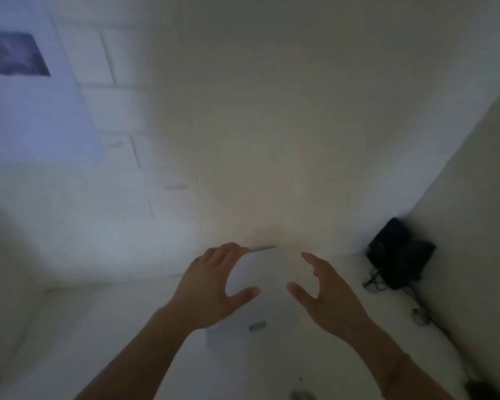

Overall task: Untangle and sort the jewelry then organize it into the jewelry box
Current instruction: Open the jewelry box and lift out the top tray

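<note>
The view is blurred and dim. A white box [237, 332] with a small metal clasp [257, 326] on its front stands on the white table in front of me. A thin grey edge [263, 248] shows above it, next to my left fingertips. My left hand [211, 287] and my right hand [326, 293] hover over the box, fingers spread and thumbs pointing inward, with nothing between them. Whether the fingers touch the box I cannot tell. No jewelry is clear enough to pick out.
A black device [399, 252] with tangled cables [375, 282] sits in the corner at the right, against the wall. Small dark bits [300, 395] lie near the bottom edge. White brick wall fills the view ahead, with a dark picture [15, 53] at the upper left.
</note>
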Available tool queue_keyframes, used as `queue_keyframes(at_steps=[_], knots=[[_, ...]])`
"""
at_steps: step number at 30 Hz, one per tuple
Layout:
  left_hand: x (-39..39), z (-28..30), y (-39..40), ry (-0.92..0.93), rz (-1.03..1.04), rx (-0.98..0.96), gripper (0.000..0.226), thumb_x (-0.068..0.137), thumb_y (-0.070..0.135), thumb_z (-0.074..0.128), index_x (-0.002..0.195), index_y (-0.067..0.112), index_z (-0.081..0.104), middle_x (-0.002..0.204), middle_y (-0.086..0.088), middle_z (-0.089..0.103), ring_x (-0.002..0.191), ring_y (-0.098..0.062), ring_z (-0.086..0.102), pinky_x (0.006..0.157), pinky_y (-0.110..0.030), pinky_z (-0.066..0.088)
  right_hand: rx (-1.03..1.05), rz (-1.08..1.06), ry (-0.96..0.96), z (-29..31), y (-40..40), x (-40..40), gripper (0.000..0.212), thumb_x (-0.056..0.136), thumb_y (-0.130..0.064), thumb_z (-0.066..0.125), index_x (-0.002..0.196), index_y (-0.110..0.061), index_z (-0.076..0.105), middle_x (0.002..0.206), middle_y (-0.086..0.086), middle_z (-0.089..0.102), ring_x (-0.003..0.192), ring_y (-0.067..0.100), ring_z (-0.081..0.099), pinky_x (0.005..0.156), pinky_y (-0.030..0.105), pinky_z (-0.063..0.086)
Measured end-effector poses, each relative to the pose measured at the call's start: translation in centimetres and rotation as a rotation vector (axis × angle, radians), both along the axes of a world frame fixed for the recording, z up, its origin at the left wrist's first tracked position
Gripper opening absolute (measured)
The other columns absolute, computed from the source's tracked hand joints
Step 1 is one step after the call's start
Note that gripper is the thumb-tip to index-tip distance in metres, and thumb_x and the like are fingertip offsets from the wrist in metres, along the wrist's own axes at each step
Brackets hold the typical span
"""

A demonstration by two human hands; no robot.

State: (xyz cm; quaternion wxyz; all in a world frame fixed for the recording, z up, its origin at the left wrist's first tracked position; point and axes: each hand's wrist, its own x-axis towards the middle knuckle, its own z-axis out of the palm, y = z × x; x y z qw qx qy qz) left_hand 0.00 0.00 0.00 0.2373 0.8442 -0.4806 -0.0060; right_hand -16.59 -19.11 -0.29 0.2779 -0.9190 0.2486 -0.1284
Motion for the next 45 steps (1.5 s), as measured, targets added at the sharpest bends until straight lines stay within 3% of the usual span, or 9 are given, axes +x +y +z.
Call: queue_keyframes(at_steps=[4, 7, 11, 16, 22, 29, 35, 40, 45], knots=[[1.1, -7.4, 1.2, -0.043, -0.017, 0.084, 0.083, 0.077, 0.083, 0.04, 0.145, 0.036, 0.035, 0.153, 0.012, 0.033, 0.141, -0.012, 0.03, 0.113, -0.03, 0.022, -0.229, -0.01, 0.053, -7.8, 2.3, 0.7, 0.026, 0.083, -0.057, 0.051, 0.091, -0.033, 0.056, 0.086, -0.016, 0.048, 0.08, 0.007, 0.056, 0.063, 0.019, 0.045], [1.9, -12.2, 1.8, -0.078, -0.069, 0.018, 0.079, 0.076, 0.083, 0.044, 0.14, 0.037, 0.042, 0.151, 0.015, 0.035, 0.141, -0.01, 0.029, 0.115, -0.028, 0.02, -0.339, 0.01, 0.096, -13.4, 4.3, 1.1, 0.036, 0.074, -0.064, 0.051, 0.06, -0.031, 0.057, 0.053, -0.013, 0.052, 0.05, 0.005, 0.056, 0.045, 0.018, 0.042], [1.4, -17.4, 2.6, -0.119, -0.143, -0.149, 0.073, 0.076, 0.072, 0.06, 0.137, 0.034, 0.049, 0.151, 0.014, 0.038, 0.147, -0.016, 0.025, 0.115, -0.043, 0.029, -0.474, -0.019, 0.152, -16.4, 6.1, 2.1, 0.071, 0.073, -0.083, 0.021, 0.088, -0.031, 0.068, 0.074, -0.01, 0.068, 0.074, 0.008, 0.067, 0.061, 0.025, 0.049], [1.0, -20.1, 2.0, -0.2, -0.116, -0.351, 0.063, 0.08, 0.057, 0.062, 0.133, 0.024, 0.058, 0.145, 0.006, 0.049, 0.144, -0.02, 0.031, 0.118, -0.023, 0.02, -0.657, -0.12, -0.011, -17.3, 6.7, 3.0, 0.05, 0.059, -0.068, 0.065, 0.04, -0.023, 0.054, 0.039, -0.006, 0.051, 0.034, 0.009, 0.052, 0.037, 0.014, 0.027], [1.0, -20.4, 1.8, -0.195, -0.088, -0.456, 0.062, 0.077, 0.057, 0.062, 0.126, 0.018, 0.064, 0.135, 0.0, 0.057, 0.133, -0.016, 0.038, 0.115, -0.011, 0.015, -0.576, -0.239, -0.004, -16.5, 7.3, 2.2, 0.045, 0.082, -0.062, 0.047, 0.084, -0.021, 0.064, 0.093, -0.003, 0.069, 0.088, 0.016, 0.065, 0.063, 0.022, 0.037], [0.7, -19.3, 2.7, -0.318, -0.023, -0.374, 0.06, 0.069, 0.062, 0.06, 0.115, 0.025, 0.069, 0.122, 0.004, 0.066, 0.117, -0.023, 0.06, 0.099, -0.04, 0.05, -0.459, -0.39, -0.005, -17.0, 8.7, 3.0, 0.049, 0.072, -0.065, 0.049, 0.085, -0.021, 0.068, 0.089, -0.004, 0.07, 0.086, 0.015, 0.067, 0.06, 0.022, 0.038], [1.9, -15.0, 2.7, -0.549, 0.011, -0.39, 0.058, 0.07, 0.065, 0.061, 0.118, 0.032, 0.064, 0.113, 0.012, 0.069, 0.093, -0.014, 0.069, 0.077, -0.032, 0.057, -0.517, -0.32, 0.037, -17.0, 8.2, 2.3, 0.046, 0.08, -0.065, 0.044, 0.098, -0.025, 0.058, 0.104, -0.004, 0.066, 0.097, 0.018, 0.064, 0.067, 0.025, 0.041], [4.2, -9.2, 1.8, -0.415, 0.271, -0.613, 0.048, 0.071, 0.06, 0.076, 0.099, 0.025, 0.058, 0.101, 0.009, 0.061, 0.077, -0.016, 0.061, 0.065, -0.032, 0.054, -0.724, -0.245, -0.05, -17.2, 6.0, 1.8, 0.061, 0.058, -0.073, 0.052, 0.099, -0.029, 0.056, 0.096, -0.004, 0.056, 0.085, 0.023, 0.057, 0.058, 0.032, 0.039], [6.8, -7.1, -0.6, -0.216, 0.305, -0.723, 0.039, 0.073, 0.048, 0.079, 0.075, 0.018, 0.055, 0.091, 0.003, 0.056, 0.073, -0.017, 0.055, 0.07, -0.03, 0.046, -0.659, -0.075, -0.056, -18.1, 3.8, 0.8, 0.042, 0.051, -0.044, 0.08, 0.083, -0.035, 0.054, 0.081, -0.012, 0.056, 0.074, 0.018, 0.06, 0.051, 0.03, 0.042]])
